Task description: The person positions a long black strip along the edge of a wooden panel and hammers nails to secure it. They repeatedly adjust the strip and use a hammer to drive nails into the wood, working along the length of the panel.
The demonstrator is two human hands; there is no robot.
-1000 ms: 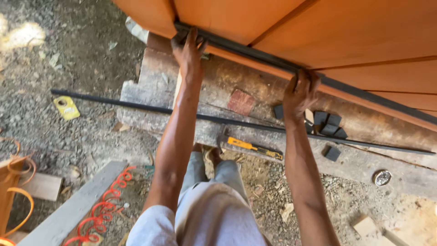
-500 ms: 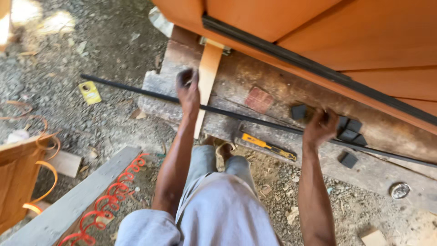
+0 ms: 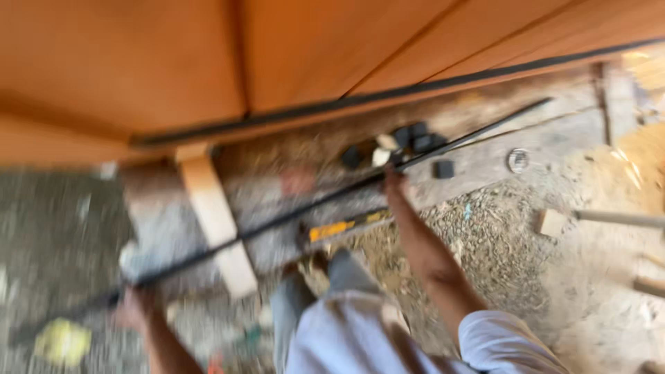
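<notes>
A long thin black rod [image 3: 291, 216] lies slantwise over the concrete ledge [image 3: 485, 159], below a big orange wooden panel [image 3: 312, 48] with a black strip [image 3: 360, 99] along its lower edge. My left hand [image 3: 133, 308] closes around the rod near its left end. My right hand [image 3: 395, 181] grips the rod further right, close to several small black blocks [image 3: 415, 136]. The picture is badly blurred, so the fingers are hard to make out. My legs in grey trousers fill the bottom middle.
A pale wooden slat [image 3: 216, 220] leans under the panel's edge. A yellow-handled tool [image 3: 345, 226] lies on the ledge by my knees. A round metal ring [image 3: 517, 160], a wood offcut [image 3: 551, 221] and a yellow object [image 3: 62, 342] sit on the gravel.
Both hands came off the panel's lower edge and dropped onto the black rod. The left hand went far out to the rod's left end. The view swung left and blurred.
</notes>
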